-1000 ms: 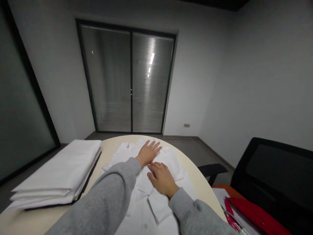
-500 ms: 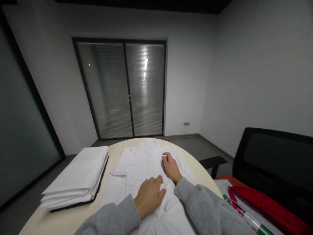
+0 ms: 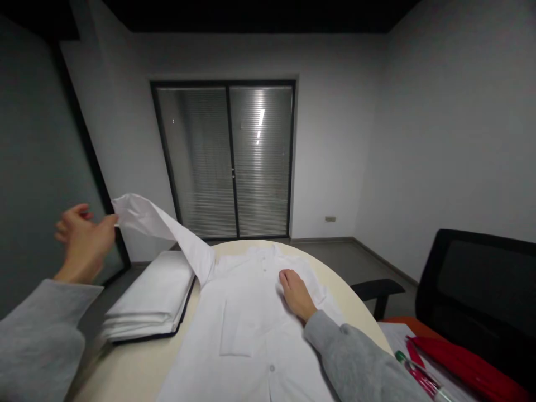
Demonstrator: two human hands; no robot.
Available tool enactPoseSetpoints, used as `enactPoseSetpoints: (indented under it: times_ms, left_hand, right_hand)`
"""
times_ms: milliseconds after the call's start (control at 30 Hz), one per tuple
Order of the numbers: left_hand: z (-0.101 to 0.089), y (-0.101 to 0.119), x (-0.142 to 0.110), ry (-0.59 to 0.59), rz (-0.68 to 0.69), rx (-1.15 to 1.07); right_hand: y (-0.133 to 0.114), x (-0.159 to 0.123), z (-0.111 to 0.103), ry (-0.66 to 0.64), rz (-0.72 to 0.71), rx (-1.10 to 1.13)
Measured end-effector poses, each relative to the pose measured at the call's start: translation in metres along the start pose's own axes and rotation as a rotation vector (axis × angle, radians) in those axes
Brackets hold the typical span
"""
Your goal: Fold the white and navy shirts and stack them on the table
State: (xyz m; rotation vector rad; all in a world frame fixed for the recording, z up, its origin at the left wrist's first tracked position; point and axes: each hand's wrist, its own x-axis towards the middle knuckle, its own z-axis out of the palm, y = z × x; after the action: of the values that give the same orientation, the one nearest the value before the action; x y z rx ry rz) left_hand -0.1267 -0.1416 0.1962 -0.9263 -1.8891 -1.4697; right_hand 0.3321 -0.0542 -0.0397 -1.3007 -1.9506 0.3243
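On the round cream desk (image 3: 125, 375): a white, button-front cloth shirt (image 3: 247, 312) lies spread flat, its near end running out of my view.
Left hand (image 3: 86, 240): I read thumb and fingers as pinching the tip of the shirt's white cloth sleeve (image 3: 144, 218), which is raised well off the desk.
Right hand (image 3: 298, 296): it lies on the shirt front, fingers bent; I cannot tell whether they grip cloth or merely rest.
Folded stack: white cloth layers (image 3: 146, 296) over a dark one sit just beside the shirt; the sleeve hangs across their far corner, contact unclear.
Sleeve slip: only the tip seems caught, so a loose pinch could drop it crumpled over the stack.
Shirt drag: too hard a pull leftward, with a light right hand, might skew and crease the body.
Stack snag: a low sweep could shift the top layer.
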Motion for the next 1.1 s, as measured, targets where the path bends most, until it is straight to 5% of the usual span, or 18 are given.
enactPoseSetpoints:
  times_ms: [67, 267, 367, 467, 567, 733, 800, 867, 1000, 1100]
  left_hand:
    - [-0.012, -0.002, -0.027, -0.062, 0.032, -0.055]
    - [-0.016, 0.044, -0.221, -0.875, 0.435, -0.451]
    - [-0.012, 0.054, -0.289, -0.994, 0.521, -0.429]
    - [-0.009, 0.042, -0.313, -0.975, 0.555, -0.383]
    - [-0.011, 0.027, -0.314, -1.046, 0.588, -0.327]
    - [-0.019, 0.029, -0.308, -1.553, 0.857, -0.244]
    - [-0.023, 0.035, -0.308, -1.606, 0.857, -0.199]
    - [-0.028, 0.039, -0.310, -1.606, 0.826, -0.169]
    - [-0.042, 0.040, -0.320, -1.574, 0.785, -0.105]
    - [-0.054, 0.037, -0.324, -1.570, 0.773, -0.059]
  right_hand:
    - [-0.015, -0.005, -0.004, -0.043, -0.047, -0.055]
    - [-0.085, -0.032, 0.015, -0.357, -0.285, -0.195]
    - [-0.113, -0.044, 0.035, -0.465, -0.352, -0.278]
    - [-0.119, -0.039, 0.029, -0.498, -0.362, -0.357]
    - [-0.098, -0.006, -0.026, -0.428, -0.279, -0.488]
    - [-0.041, 0.063, -0.170, -0.057, 0.038, -0.799]
    - [-0.032, 0.068, -0.194, 0.047, 0.111, -0.859]
    - [-0.031, 0.056, -0.178, 0.041, 0.096, -0.869]
    - [-0.031, 0.007, -0.076, -0.263, -0.039, -0.741]
    - [-0.018, -0.017, -0.017, -0.405, 0.013, -0.627]
